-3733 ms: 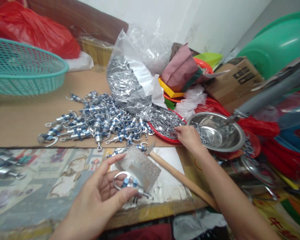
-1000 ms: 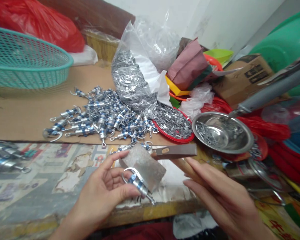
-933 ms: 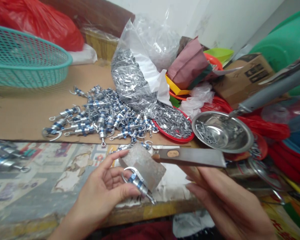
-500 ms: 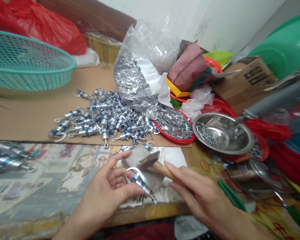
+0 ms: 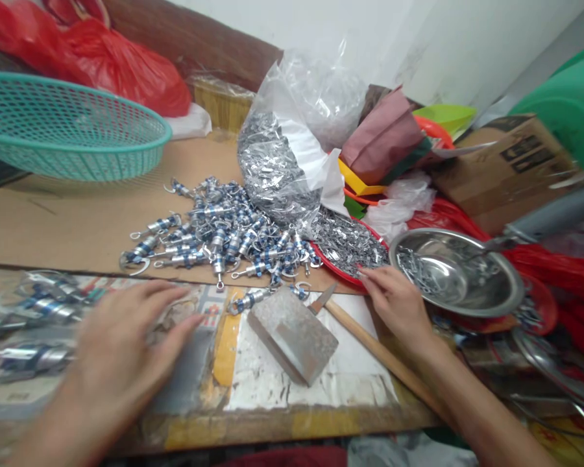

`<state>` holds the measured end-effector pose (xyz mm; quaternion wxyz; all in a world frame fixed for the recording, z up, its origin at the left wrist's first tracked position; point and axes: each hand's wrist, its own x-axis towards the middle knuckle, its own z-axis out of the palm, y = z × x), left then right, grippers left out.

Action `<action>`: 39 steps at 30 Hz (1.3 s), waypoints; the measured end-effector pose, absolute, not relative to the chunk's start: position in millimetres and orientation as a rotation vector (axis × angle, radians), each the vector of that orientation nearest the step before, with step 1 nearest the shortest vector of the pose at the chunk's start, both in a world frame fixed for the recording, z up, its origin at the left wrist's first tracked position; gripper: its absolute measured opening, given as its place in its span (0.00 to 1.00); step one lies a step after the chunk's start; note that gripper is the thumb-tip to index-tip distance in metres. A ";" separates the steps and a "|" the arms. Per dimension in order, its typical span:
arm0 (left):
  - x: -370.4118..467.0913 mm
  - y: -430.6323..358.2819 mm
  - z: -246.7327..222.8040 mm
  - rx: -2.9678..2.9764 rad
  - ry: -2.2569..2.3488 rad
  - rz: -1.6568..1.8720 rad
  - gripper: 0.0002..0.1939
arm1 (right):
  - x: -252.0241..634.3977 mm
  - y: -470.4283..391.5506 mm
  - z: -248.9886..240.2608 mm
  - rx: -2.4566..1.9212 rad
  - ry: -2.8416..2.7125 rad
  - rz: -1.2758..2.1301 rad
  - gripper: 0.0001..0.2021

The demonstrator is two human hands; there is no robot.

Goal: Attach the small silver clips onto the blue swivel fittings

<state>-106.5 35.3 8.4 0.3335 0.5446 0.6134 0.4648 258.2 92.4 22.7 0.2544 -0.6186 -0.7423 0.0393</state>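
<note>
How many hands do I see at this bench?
2: the left hand, fingers spread, near the blue-and-silver pieces at far left, and the right hand, fingertips at the edge of the red plate. Any outside the picture can't be counted.

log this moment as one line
left hand: open, near metal fittings | right hand: at red tray | hammer: beside metal block

Left hand (image 5: pixel 124 337) cupped (blurred); right hand (image 5: pixel 399 301) outstretched.

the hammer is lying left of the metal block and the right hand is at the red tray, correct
Wrong side: the head view shows the hammer lying right of the metal block. The right hand is at the red tray.
</note>
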 end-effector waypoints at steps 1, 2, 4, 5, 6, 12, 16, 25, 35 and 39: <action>-88.0 41.3 14.2 1.680 1.702 1.072 0.10 | 261.6 108.2 23.0 -1.714 -1.984 0.096 0.16; -71.9 47.2 18.1 1.767 1.671 1.012 0.11 | 264.9 123.5 22.5 -1.747 -1.967 0.113 0.16; -50.5 57.2 20.1 1.850 1.649 0.941 0.09 | 269.5 148.8 18.9 -1.798 -1.946 0.188 0.16; -45.8 60.7 19.3 1.856 1.642 0.936 0.09 | 270.3 157.2 16.3 -1.812 -1.930 0.225 0.14; -44.6 62.8 18.0 1.862 1.652 0.933 0.08 | 270.2 162.6 13.4 -1.818 -1.908 0.251 0.12; -63.3 53.0 29.0 1.793 1.744 1.090 0.08 | 269.7 159.4 3.0 -1.742 -1.717 0.262 0.10; -54.7 39.3 47.5 1.702 1.638 1.248 0.05 | 266.7 152.7 9.8 -1.654 -1.562 0.300 0.15; -27.6 27.4 28.7 1.691 1.409 1.204 0.09 | 159.6 55.6 51.5 -1.276 -1.497 0.744 0.03; -24.9 24.4 27.8 1.631 1.400 1.290 0.08 | 129.5 28.1 42.3 -1.036 -1.423 0.969 0.05; -22.9 23.9 27.8 1.523 1.392 1.290 0.10 | 130.1 24.5 36.8 -1.061 -1.389 0.996 0.04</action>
